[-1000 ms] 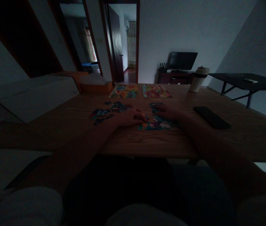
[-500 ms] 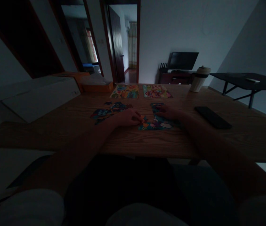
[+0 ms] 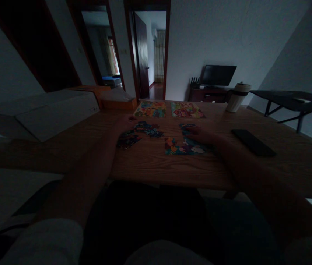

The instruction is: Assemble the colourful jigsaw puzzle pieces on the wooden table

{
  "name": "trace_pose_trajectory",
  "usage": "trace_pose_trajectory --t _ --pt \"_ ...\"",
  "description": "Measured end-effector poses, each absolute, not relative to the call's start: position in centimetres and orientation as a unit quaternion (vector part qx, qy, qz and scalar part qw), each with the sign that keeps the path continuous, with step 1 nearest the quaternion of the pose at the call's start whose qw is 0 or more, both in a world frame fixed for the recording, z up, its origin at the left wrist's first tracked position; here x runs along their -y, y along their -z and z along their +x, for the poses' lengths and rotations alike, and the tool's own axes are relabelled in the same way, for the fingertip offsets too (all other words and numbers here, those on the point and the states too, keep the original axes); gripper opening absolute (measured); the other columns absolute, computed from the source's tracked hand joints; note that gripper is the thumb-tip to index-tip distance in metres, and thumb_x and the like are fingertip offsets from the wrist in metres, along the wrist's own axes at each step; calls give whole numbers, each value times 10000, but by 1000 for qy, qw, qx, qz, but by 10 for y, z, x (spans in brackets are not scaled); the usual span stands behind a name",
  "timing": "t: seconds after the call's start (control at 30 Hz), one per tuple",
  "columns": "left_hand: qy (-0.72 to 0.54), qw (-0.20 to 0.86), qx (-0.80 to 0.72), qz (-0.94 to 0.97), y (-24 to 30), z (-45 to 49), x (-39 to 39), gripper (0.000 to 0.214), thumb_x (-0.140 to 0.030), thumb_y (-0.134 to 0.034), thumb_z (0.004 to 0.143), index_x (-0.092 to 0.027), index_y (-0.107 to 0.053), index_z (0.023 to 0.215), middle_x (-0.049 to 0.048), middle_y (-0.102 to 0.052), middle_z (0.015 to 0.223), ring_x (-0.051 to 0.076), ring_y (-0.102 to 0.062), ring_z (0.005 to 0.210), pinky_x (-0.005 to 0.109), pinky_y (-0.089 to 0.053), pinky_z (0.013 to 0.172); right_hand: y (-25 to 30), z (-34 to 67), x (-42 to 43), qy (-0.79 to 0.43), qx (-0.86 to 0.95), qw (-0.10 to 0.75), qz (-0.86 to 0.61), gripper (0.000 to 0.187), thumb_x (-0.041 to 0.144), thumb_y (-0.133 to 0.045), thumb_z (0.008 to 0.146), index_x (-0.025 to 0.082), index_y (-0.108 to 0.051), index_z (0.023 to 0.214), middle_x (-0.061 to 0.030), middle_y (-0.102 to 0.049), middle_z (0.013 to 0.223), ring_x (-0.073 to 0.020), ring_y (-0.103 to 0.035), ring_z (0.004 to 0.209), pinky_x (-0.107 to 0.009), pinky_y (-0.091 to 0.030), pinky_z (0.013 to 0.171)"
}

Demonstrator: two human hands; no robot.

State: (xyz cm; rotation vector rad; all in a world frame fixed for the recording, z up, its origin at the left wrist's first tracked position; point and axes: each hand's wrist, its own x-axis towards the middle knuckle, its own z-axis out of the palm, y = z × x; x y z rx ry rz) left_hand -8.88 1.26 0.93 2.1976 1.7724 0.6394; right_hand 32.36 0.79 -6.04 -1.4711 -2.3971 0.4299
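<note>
The room is dim. My left hand reaches over the far left of a heap of loose puzzle pieces on the wooden table; its fingertips close on a small dark piece. My right hand lies flat, fingers stretched, on a partly joined colourful puzzle near the table's front. Two finished puzzle boards lie side by side at the far edge.
A black phone lies right of my right hand. A white tumbler stands at the back right. A white box and an orange box fill the left. A dark side table stands beyond.
My left hand has left the joined puzzle's left edge and moved up and left to the loose pieces. My right hand has stayed on the puzzle. The view shifted slightly.
</note>
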Motion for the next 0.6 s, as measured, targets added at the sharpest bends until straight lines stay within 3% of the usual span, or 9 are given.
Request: trace_pose_trajectory --t 0.17,0.3,0.5,0.6 --pt "-192 123 -576 785 -4 -79 -11 325 -289 -670 882 -150 -720 1172 94 -704 1225 255 -637 1079 343 -474 973 63 326 -10 -151 832 144 -514 697 677 -526 935 298 -499 1519 -74 -497 1546 -329 -482 1397 -528 -343 1202" --pt "-144 122 -569 801 1 -78 -11 454 -346 -769 786 -215 -702 1216 94 -682 1300 286 -625 1163 383 -476 1013 64 327 -11 -151 835 145 -508 717 702 -504 936 295 -489 1526 -80 -486 1554 -321 -476 1404 -512 -324 1213" --pt "-145 175 -593 772 3 -90 -15 577 -284 -781 773 -173 -618 1316 126 -673 1297 269 -653 1119 361 -506 960 67 330 -13 -159 829 145 -516 715 696 -513 935 291 -489 1524 -91 -471 1564 -321 -493 1389 -517 -340 1201" --pt "-178 182 -594 763 2 -94 -19 603 -336 -791 770 -198 -613 1329 104 -702 1224 272 -670 1060 340 -527 889 67 329 -13 -155 831 148 -514 683 658 -529 944 296 -492 1522 -94 -497 1543 -334 -481 1396 -541 -336 1198"
